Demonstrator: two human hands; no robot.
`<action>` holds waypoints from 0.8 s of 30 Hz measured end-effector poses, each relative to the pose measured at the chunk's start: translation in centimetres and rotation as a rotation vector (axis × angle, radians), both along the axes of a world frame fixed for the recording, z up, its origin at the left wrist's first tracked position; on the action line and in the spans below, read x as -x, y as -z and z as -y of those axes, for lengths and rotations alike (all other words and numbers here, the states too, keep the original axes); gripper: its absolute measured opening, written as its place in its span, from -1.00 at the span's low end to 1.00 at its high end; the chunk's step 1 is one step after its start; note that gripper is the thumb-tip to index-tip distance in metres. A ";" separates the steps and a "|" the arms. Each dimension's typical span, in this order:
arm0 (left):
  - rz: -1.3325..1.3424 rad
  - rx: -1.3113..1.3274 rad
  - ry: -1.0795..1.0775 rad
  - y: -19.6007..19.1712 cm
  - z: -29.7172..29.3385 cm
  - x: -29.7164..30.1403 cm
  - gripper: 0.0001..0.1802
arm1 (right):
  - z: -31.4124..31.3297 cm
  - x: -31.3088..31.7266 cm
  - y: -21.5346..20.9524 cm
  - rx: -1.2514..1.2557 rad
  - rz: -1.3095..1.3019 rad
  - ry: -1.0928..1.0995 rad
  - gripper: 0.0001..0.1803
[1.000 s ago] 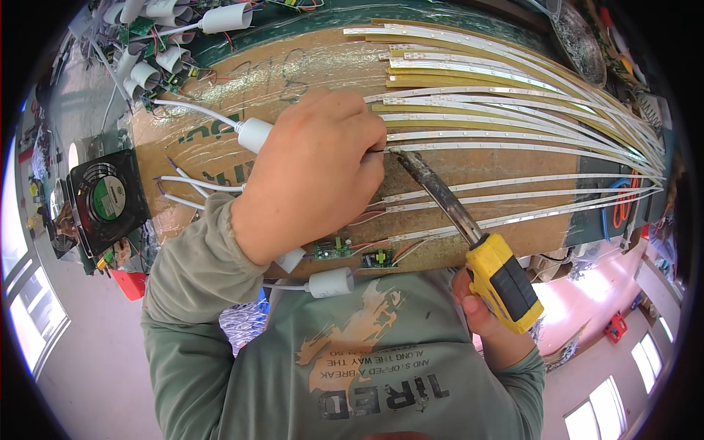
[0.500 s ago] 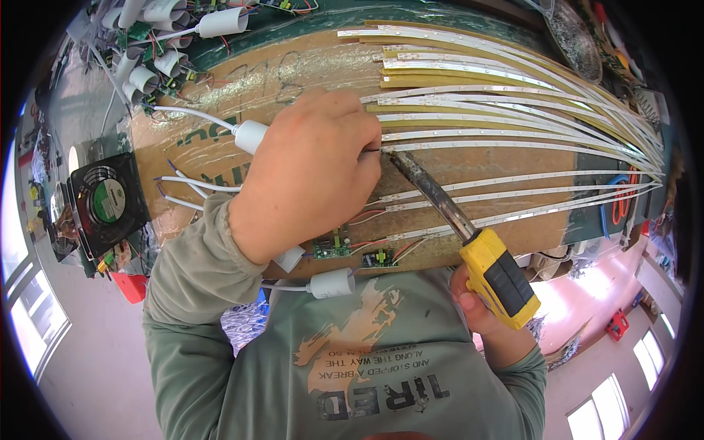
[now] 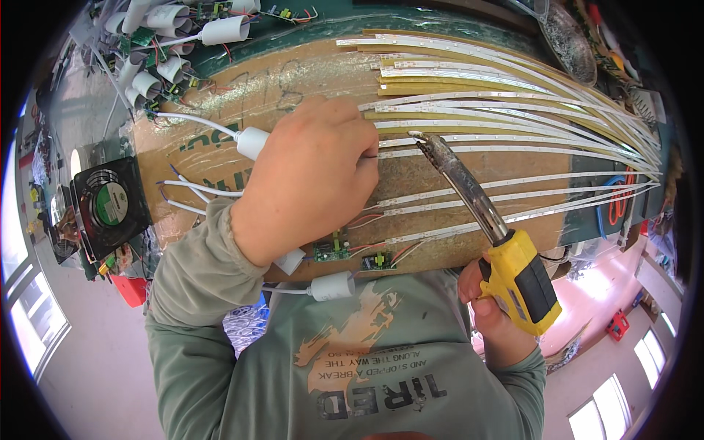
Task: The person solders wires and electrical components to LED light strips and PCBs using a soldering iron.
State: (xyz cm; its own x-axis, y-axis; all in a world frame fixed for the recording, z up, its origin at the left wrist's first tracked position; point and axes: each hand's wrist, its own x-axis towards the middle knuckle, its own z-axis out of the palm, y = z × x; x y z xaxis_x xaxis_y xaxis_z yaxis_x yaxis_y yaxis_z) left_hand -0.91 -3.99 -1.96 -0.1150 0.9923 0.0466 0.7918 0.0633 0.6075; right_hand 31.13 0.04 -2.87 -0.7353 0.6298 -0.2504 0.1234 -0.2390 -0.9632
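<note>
My left hand (image 3: 308,180) is closed, its fingertips turned down by the near ends of the white LED strips (image 3: 469,152). What it pinches is hidden under the fingers. In my right hand (image 3: 493,315) is a yellow and black soldering gun (image 3: 519,282), its dark, scorched barrel slanting up to the left. The hot tip stands over the strips, a short way right of the left fingers. Left of that hand a white lamp cap (image 3: 251,142) with a white cable sticks out. Below it, small green circuit boards (image 3: 331,248) are wired to the nearer strips.
A brown cardboard sheet (image 3: 220,95) covers the bench. At the far left lies a pile of white caps with boards (image 3: 147,81); a black fan (image 3: 110,202) stands nearer. Another white cap (image 3: 331,286) lies at the front edge. A soiled metal tray (image 3: 568,48) is at the back right.
The soldering gun's tip has lifted away from my left fingers, up and to the right; the right hand has shifted slightly right. My left hand has stayed almost in place.
</note>
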 end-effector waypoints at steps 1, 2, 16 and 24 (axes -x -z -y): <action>0.005 0.012 0.000 0.0 0.0 0.0 -0.94 | -0.1 0.2 -0.1 0.029 -0.024 0.012 -0.69; 0.004 0.011 0.000 0.0 0.0 0.0 -0.94 | -0.1 0.4 -0.1 0.058 -0.048 0.024 -0.70; -0.008 -0.004 0.003 0.0 0.1 0.0 -0.92 | -0.2 -0.2 0.2 -0.078 0.004 0.040 -0.70; -0.010 -0.004 0.012 0.1 0.1 0.0 -0.92 | -0.3 -1.7 1.0 -0.147 0.066 -0.056 -0.71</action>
State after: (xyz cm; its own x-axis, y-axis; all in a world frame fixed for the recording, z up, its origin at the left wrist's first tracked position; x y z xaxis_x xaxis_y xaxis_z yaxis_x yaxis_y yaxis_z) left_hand -0.95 -4.09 -2.08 -0.1030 0.9933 0.0516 0.7986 0.0517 0.5996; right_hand 32.82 0.29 -3.83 -0.7551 0.6218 -0.2078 0.1968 -0.0875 -0.9765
